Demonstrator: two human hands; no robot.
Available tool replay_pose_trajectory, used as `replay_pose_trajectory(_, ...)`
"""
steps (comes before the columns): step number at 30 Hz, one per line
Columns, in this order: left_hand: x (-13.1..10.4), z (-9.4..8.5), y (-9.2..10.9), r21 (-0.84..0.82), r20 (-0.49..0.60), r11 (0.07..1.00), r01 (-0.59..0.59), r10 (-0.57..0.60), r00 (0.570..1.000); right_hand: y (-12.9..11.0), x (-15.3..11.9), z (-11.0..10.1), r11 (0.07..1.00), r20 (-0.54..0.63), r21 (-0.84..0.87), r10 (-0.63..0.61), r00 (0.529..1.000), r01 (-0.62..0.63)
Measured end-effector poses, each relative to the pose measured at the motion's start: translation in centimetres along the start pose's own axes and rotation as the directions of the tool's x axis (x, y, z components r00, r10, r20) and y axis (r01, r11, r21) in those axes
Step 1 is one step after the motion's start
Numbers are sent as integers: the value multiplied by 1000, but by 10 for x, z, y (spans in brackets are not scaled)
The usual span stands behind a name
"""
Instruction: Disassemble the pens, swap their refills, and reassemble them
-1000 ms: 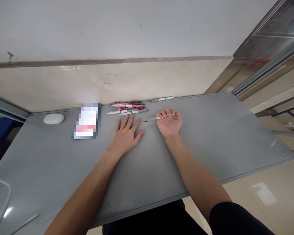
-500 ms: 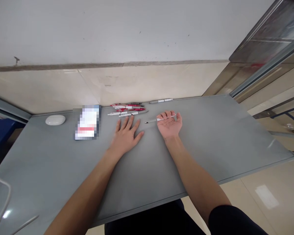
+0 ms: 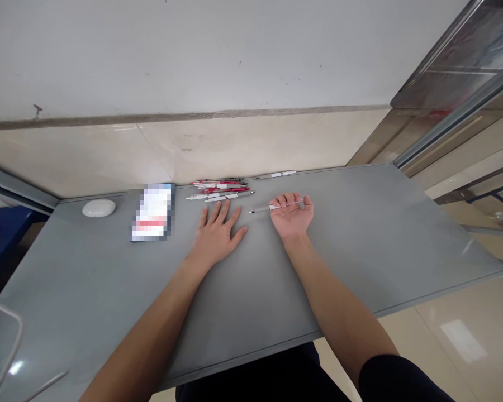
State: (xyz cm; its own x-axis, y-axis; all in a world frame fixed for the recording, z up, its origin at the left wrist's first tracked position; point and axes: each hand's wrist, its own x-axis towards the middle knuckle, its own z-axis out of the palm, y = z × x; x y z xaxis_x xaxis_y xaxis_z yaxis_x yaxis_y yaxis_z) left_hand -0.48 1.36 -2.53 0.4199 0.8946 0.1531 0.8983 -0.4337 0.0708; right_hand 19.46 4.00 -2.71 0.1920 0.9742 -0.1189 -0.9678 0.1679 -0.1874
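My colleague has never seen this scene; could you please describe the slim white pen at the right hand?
On the long grey table, find the bare right hand, lying palm up. A slim white, metal-tipped pen points left from its loosely curled grasp. Unlike the red and white pens nearer the beige tiled wall, this one alone lies in that hand.

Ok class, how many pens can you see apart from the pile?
2: the far pen lies near the wall, right of the pile; the held pen is in the right hand, which partly hides it. Pens in the pile overlap, so some there may be hidden.
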Motion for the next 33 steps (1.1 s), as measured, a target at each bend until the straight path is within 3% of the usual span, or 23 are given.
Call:
replay_pose_trajectory(27,-1,-1,-1,-4,-4,1000,-8,8,1000,-1,-3,3,999,85,16,30,996,-31)
replay_pose_trajectory(33,0,-1,-1,-1,1,1000,-8,8,1000,-2,-3,3,1000,24,-17,-1,1000,1)
